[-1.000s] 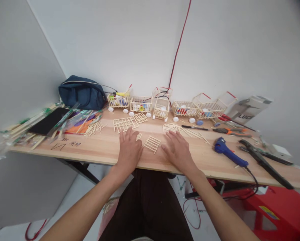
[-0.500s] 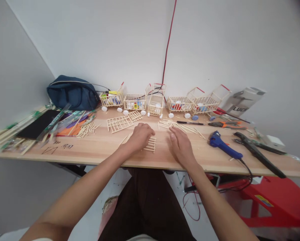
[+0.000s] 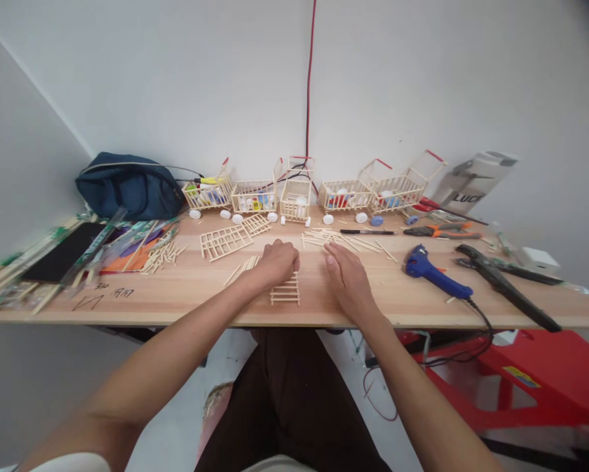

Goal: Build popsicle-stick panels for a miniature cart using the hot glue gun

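My left hand (image 3: 279, 260) is curled over the upper part of a small ladder-like grid of thin wooden sticks (image 3: 285, 295), which lies flat near the table's front. Its fingertips are pressed together at the grid's upper right; whatever they pinch is hidden. To the right, my right hand (image 3: 347, 278) rests on its edge on the table, fingers stretched out, holding nothing. Just beyond its fingertips lies a loose pile of thin wooden sticks (image 3: 331, 237). Several more sticks (image 3: 248, 264) are beside my left hand, and two finished stick grids (image 3: 225, 242) lie behind it.
Miniature stick shopping carts (image 3: 255, 196) line the wall. A blue bag (image 3: 132, 187) and packaged sticks (image 3: 16, 265) are at left. On the right are a black pen (image 3: 368, 231), pliers (image 3: 442, 231), a blue glue gun (image 3: 435, 274), a black-handled tool (image 3: 511, 288) and a box (image 3: 476, 180).
The view has shifted slightly. My left hand has closed a little more over the grid's upper edge, and more of the grid's rungs show below it. My right hand stays nearly in place.
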Available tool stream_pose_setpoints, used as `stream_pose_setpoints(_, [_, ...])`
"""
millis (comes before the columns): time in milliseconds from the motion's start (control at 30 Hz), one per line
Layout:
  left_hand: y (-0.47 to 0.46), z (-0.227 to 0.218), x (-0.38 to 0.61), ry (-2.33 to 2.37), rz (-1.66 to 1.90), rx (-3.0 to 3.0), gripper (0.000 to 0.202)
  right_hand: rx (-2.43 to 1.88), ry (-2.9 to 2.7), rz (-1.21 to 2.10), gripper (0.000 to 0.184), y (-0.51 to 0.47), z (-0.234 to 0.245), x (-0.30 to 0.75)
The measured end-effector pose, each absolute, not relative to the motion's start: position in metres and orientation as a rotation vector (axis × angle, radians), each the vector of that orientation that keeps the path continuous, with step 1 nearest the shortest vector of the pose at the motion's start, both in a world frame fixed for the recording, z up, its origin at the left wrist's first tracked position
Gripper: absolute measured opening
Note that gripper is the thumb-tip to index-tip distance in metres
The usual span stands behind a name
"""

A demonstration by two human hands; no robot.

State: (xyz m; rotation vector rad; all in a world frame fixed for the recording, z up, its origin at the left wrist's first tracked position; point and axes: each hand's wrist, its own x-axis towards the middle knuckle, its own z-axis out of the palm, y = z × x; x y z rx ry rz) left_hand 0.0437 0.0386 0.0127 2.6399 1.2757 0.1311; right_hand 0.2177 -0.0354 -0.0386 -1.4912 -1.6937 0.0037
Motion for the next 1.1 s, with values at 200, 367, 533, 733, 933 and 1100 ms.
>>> stream_pose_setpoints(200, [0.038,0.016,0.033,1.301,0.170,2.604,0.029,-1.498,-1.658,0.021,0.052,-0.036,-0.037,0.218])
stream_pose_setpoints(367, [0.037,0.024,0.018,1.304,0.204,2.583,0.030,-1.488,-1.657,0.044,0.052,-0.037,-0.036,0.218])
stream_pose_setpoints(533, [0.034,0.024,0.018,1.293,0.154,2.613,0.015,-1.490,-1.659,0.054,0.051,-0.036,-0.037,0.218])
stream_pose_setpoints(733, [0.034,0.025,0.022,1.212,0.138,2.562,0.015,-1.489,-1.681,0.047,0.046,-0.035,-0.038,0.219])
stream_pose_setpoints(933, [0.035,0.033,0.012,1.097,0.228,2.458,0.016,-1.430,-1.889,0.079,0.040,-0.035,-0.040,0.220])
stream_pose_setpoints(1100, [0.032,0.036,0.008,1.009,0.260,2.382,0.021,-1.356,-2.113,0.156,0.031,-0.038,-0.037,0.217])
